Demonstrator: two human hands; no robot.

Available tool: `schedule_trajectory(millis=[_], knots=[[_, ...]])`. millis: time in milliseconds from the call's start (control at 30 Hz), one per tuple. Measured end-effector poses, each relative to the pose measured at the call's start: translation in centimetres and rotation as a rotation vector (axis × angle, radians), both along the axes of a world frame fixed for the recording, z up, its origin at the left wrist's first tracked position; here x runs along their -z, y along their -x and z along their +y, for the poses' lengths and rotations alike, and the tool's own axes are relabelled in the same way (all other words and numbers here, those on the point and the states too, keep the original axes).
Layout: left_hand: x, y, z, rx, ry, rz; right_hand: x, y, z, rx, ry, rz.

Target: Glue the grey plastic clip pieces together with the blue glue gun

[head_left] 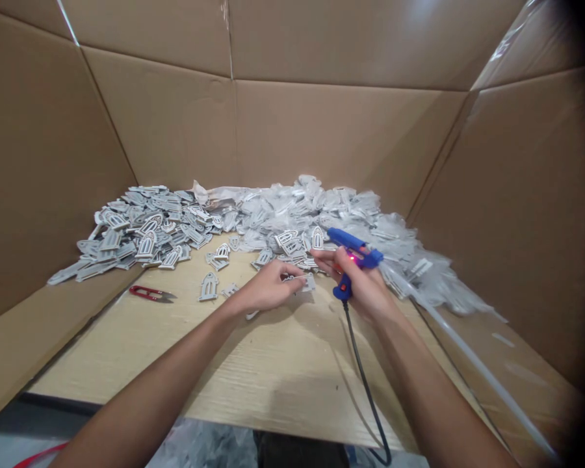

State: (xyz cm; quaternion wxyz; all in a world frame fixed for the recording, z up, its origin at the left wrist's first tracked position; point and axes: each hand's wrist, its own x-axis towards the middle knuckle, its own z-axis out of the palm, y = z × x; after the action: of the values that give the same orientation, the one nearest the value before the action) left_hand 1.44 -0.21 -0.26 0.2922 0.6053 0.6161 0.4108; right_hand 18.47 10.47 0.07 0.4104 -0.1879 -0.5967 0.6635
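Note:
My left hand [273, 286] is closed on a small grey arched window piece [307, 282], held just above the wooden table. In my right hand [365, 286] is a blue glue gun [348, 240] with a red light glowing on its side. Its nozzle points left, and a long clear glue stick [472, 354] trails from its back. Between the two hands and the pile, another window piece [317, 238] stands near the right fingertips; whether they touch it I cannot tell. A few loose grey pieces, one an arched window [208, 286], lie left of my left hand.
Red thread snips [151, 294] lie at the table's left. Grey window pieces [146, 244] are heaped back left, and plastic-wrapped pieces [302, 201] back and right. Cardboard walls [346, 130] enclose the table [214, 383]. A black cord [358, 364] hangs over the front edge.

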Motion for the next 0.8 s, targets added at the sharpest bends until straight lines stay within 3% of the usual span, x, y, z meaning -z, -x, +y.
schedule_trajectory(millis=[200, 367, 567, 667, 800], knots=[[-0.3, 0.2, 0.0, 0.081, -0.027, 0.043, 1.7, 0.2, 0.6, 0.048, -0.274, -0.330], [-0.3, 0.3, 0.1, 0.045, -0.032, 0.081, 1.0, 0.0, -0.1, -0.086, -0.117, -0.318], [-0.1, 0.3, 0.1, 0.062, -0.004, 0.086, -0.7, -0.2, -0.7, -0.176, 0.176, 0.006], [-0.1, 0.3, 0.0, 0.076, -0.008, 0.092, -0.5, 0.1, -0.5, -0.138, 0.146, 0.036], [0.0, 0.3, 0.0, 0.081, -0.002, 0.083, 0.5, 0.4, -0.1, -0.035, -0.016, -0.153]])
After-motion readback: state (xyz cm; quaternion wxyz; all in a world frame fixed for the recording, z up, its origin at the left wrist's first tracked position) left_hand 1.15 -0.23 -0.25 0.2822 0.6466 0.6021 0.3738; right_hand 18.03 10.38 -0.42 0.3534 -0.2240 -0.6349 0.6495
